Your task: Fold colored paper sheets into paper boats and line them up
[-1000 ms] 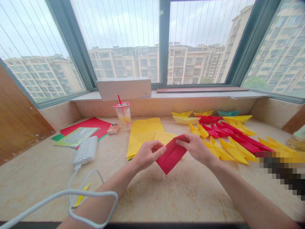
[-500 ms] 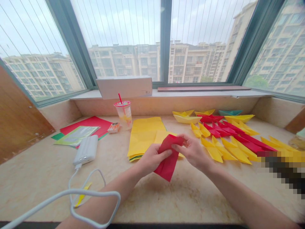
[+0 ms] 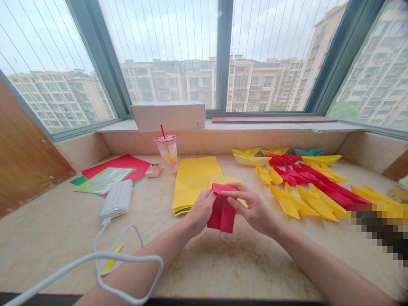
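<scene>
Between my two hands is a folded red paper, held up over the counter with its top edge bent over. My left hand grips its left side, the thumb hidden behind or along the paper. My right hand is closed on the upper right part, fingers lying across the top fold. Behind the paper lies a stack of yellow paper sheets, partly covered by my hands. Folded yellow paper pieces and red paper pieces stand to the right of my right hand.
On the left are a white power bank with a white cable crossing over my left forearm, red sheets and a small orange box. A plastic cup with a straw stands behind. Paper boats line the back right.
The red paper has turned from slanted to nearly upright, and its top edge now folds over. My right fingers have moved from pinching the corner to lying across the top.
</scene>
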A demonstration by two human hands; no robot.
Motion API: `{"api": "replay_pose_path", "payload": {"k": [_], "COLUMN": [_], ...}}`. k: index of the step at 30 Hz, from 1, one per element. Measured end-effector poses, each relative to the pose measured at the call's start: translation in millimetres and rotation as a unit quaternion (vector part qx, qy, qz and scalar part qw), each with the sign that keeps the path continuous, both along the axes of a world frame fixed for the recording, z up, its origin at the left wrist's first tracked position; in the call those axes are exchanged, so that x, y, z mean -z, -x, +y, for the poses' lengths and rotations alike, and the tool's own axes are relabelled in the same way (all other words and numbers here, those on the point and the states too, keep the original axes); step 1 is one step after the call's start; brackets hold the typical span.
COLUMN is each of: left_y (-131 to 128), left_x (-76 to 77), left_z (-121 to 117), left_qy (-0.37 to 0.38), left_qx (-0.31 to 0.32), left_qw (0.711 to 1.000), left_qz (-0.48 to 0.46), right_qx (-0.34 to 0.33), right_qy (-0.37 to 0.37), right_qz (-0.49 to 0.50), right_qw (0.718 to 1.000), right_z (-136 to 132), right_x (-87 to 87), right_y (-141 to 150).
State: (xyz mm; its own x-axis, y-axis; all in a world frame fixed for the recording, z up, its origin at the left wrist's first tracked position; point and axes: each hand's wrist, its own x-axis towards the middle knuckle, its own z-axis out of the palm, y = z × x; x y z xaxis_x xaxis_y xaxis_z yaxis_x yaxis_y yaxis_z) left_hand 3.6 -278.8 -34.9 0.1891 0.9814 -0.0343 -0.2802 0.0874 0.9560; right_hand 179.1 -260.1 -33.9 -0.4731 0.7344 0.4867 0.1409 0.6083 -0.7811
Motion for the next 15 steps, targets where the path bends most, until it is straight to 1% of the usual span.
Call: {"api": "replay_pose_path", "payload": {"k": [2, 4, 6, 8, 10, 12, 15], "left_y": [-1.6, -2.1, -1.8, -1.3, -1.2, -1.0, 1.3], "left_x": [0.3, -0.3, -1.2, -1.9, -2.2, -2.4, -3.0], "left_z": [-0.6, -1.0, -0.8, -0.1, 0.7, 1.2, 0.9], "left_qy": [0.011, 0.009, -0.012, -0.038, -0.055, -0.066, -0.067], "left_qx": [-0.003, 0.018, 0.034, 0.027, 0.016, 0.022, 0.062], "left_qw": [0.999, 0.998, 0.999, 0.999, 0.997, 0.997, 0.995], "left_qz": [-0.043, -0.057, -0.019, 0.028, 0.047, 0.042, 0.04], "right_qx": [0.025, 0.042, 0.047, 0.043, 0.046, 0.057, 0.076], "right_qy": [-0.011, -0.023, -0.029, -0.019, 0.008, 0.049, 0.113], "right_qz": [0.009, 0.013, 0.014, 0.016, 0.034, 0.071, 0.13], "right_qw": [1.0, 0.999, 0.998, 0.999, 0.998, 0.995, 0.982], "right_z": [2.4, 3.3, 2.5, 1.2, 1.0, 2.6, 6.4], "right_x": [3.5, 5.2, 4.5, 2.6, 1.9, 3.4, 7.6], "right_y": [1.6, 2.3, 2.3, 2.2, 2.3, 2.5, 2.3]}}
